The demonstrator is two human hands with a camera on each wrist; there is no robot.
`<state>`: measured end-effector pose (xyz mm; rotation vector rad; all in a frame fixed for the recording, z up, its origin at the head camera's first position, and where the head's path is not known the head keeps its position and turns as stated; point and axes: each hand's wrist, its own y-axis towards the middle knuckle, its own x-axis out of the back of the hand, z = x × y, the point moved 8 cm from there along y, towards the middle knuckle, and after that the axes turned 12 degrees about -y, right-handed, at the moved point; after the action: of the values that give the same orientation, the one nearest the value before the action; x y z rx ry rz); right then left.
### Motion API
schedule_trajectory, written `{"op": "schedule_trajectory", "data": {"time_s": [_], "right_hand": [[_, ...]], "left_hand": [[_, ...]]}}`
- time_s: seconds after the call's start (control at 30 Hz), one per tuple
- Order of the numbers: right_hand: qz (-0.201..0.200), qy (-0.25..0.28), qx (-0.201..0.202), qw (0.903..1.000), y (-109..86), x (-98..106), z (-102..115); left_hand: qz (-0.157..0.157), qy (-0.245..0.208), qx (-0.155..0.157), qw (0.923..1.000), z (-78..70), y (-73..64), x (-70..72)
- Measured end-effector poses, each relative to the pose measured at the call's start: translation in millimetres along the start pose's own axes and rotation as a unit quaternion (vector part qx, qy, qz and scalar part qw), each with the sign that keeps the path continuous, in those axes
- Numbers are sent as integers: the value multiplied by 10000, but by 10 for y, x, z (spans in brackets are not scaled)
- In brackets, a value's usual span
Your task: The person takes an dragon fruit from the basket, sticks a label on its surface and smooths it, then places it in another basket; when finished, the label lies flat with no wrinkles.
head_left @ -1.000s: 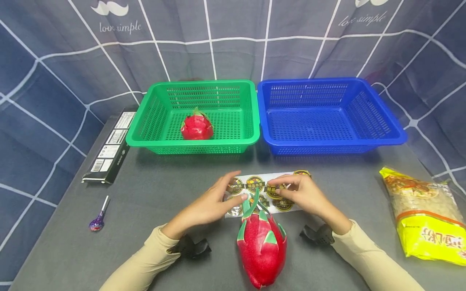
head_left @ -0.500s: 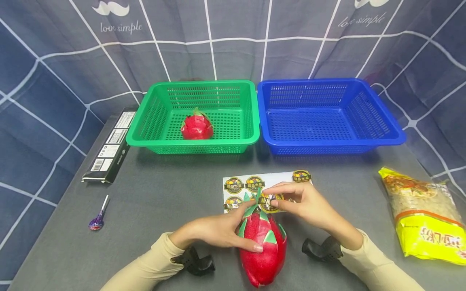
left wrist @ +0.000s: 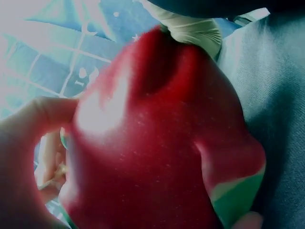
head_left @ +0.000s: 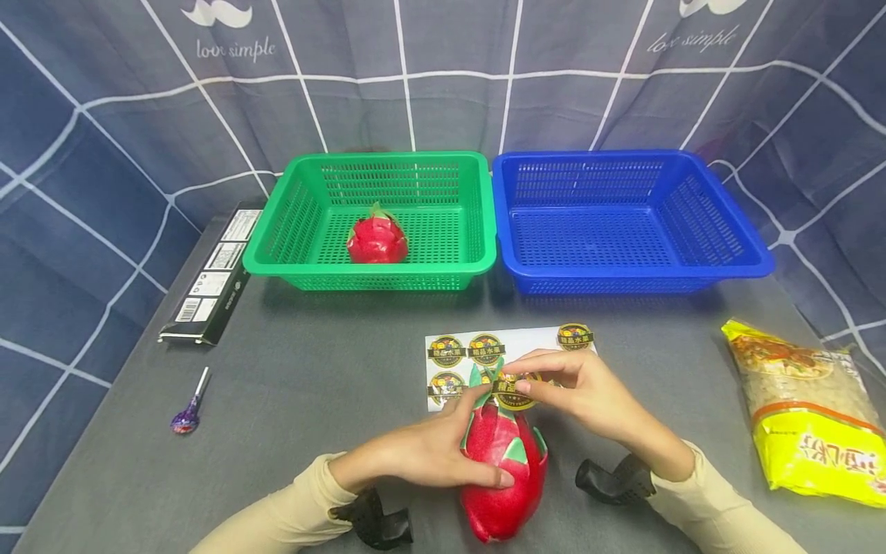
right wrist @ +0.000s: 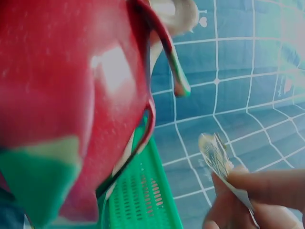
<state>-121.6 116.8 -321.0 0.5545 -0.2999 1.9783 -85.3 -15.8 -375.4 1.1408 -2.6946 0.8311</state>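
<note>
A red dragon fruit (head_left: 494, 500) with green-tipped scales lies on the table, its leafy top pointing away from me. My left hand (head_left: 429, 454) grips its left side, thumb across the front and the other fingers partly hidden behind it. In my right hand (head_left: 588, 392), thumb and forefinger pinch a round black-and-gold sticker (head_left: 511, 397) beside the fruit's top. The right wrist view shows this sticker (right wrist: 215, 155) edge-on, apart from the fruit. Behind both hands lies a white sticker sheet (head_left: 531, 340) with several similar stickers, partly covered by the right hand and the fruit.
A green basket (head_left: 370, 270) at the back holds another dragon fruit (head_left: 377, 240). Right of it stands a blue basket (head_left: 637, 271). On the left are a long black box (head_left: 211, 283) and a lollipop (head_left: 187, 418); a yellow food package (head_left: 813, 431) lies at the right.
My left hand has moved from the sticker sheet onto the dragon fruit and grips it. My right hand has lifted a sticker off the sheet and brought it toward the fruit's top.
</note>
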Motion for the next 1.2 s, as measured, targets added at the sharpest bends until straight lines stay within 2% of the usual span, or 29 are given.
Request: {"op": "schedule_trajectory", "data": {"time_s": [0.17, 0.27, 0.4, 0.5, 0.63, 0.73, 0.77, 0.97, 1.2], "right_hand": [[-382, 247, -444, 9980, -12, 66, -39], [-684, 330, -562, 9955, -24, 116, -21], [-1129, 560, -601, 9902, -58, 199, 30], [-1320, 745, -585, 9867, -83, 230, 56], [-1156, 941, -441, 9878, -80, 171, 76], [-1003, 914, -378, 9900, -65, 99, 69], [-989, 837, -382, 9908, -60, 78, 61], [-1029, 477, -414, 9927, -42, -11, 4], [-1109, 287, -220, 9932, -19, -48, -31]], "left_hand": [[129, -678, 17, 9976, 4, 55, 0], [155, -1049, -24, 9944, 9, 62, 44], [122, -1572, -300, 9870, -9, 93, 191], [-64, -1971, -637, 9783, -11, 145, 369], [-216, -2555, -1100, 9603, 22, 221, 550], [-253, -2831, -1321, 9496, 61, 274, 594], [-311, -2832, -1382, 9485, 75, 289, 602], [-497, -3188, -1602, 9329, 138, 348, 588], [-233, -3482, -1783, 9200, 140, 379, 518]]}}
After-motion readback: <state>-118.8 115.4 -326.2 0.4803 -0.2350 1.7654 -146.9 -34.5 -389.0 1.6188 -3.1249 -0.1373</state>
